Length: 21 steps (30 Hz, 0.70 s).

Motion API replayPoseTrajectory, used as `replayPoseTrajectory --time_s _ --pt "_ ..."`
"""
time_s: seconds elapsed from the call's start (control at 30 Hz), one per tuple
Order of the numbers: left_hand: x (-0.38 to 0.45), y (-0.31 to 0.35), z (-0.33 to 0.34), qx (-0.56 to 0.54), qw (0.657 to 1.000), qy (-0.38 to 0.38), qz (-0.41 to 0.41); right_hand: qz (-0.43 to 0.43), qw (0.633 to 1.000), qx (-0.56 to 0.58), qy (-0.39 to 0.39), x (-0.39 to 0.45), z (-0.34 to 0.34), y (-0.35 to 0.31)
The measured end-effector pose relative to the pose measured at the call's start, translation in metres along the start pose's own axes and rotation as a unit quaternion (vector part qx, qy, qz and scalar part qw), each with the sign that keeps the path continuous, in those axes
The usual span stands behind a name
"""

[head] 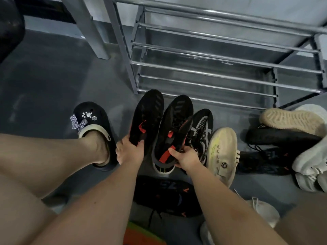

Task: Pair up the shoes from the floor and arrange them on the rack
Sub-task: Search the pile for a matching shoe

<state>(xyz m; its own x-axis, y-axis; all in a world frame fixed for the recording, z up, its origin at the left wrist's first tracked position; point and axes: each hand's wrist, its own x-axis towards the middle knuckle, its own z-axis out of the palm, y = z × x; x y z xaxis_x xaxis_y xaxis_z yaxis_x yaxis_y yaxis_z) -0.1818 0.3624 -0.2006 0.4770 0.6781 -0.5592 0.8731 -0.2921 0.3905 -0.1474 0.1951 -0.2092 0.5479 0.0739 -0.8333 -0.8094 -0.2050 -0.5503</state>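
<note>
While the rack [212,71] stands far, one black-and-red shoe [146,114] is gripped by the left hand [130,152], its mate [174,128] by the right hand [185,159].

dark grey floor [44,76], pale wall [247,4]

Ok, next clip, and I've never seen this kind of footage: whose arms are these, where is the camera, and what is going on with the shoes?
There is no machine here. The camera sits on a person's head and looks down, so the arms and bare legs are their own. The left hand grips one black shoe with red tabs; the right hand grips its matching shoe. Both are held toes pointing toward the metal rack, whose bars carry no shoes in view. More shoes lie loose on the grey floor: a cream sneaker, a black-and-white mesh shoe and a heap at the right. The black clog is on the person's foot.
</note>
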Motion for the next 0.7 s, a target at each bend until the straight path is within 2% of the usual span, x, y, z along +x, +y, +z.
replayPoseTrajectory --time_s 0.07,0.13,0.27,0.33,0.5,0.6,0.7 --pt "0.003 -0.008 0.007 -0.077 0.991 -0.062 -0.089 -0.006 1.000 -0.003 0.002 -0.002 0.000 -0.001" --pt "0.004 -0.011 0.010 -0.174 0.967 -0.093 -0.161 -0.001 1.000 -0.003 0.000 -0.003 0.000 -0.002" --pt "0.024 -0.030 0.022 -0.313 0.921 -0.113 -0.202 0.016 1.000 0.003 -0.012 -0.011 0.000 -0.006" --pt "0.020 -0.032 0.020 -0.303 0.928 -0.114 -0.186 0.019 1.000 0.005 -0.011 -0.014 -0.001 -0.006" --pt "-0.006 -0.016 -0.003 -0.159 0.975 -0.100 -0.120 0.006 1.000 0.022 0.003 -0.026 -0.016 -0.011" --pt "-0.014 -0.013 -0.008 -0.164 0.977 -0.111 -0.076 -0.002 1.000 0.024 0.012 -0.038 -0.030 -0.014" --pt "-0.027 -0.009 -0.013 -0.180 0.974 -0.123 -0.067 -0.004 0.999 0.045 0.013 -0.053 -0.044 -0.015"
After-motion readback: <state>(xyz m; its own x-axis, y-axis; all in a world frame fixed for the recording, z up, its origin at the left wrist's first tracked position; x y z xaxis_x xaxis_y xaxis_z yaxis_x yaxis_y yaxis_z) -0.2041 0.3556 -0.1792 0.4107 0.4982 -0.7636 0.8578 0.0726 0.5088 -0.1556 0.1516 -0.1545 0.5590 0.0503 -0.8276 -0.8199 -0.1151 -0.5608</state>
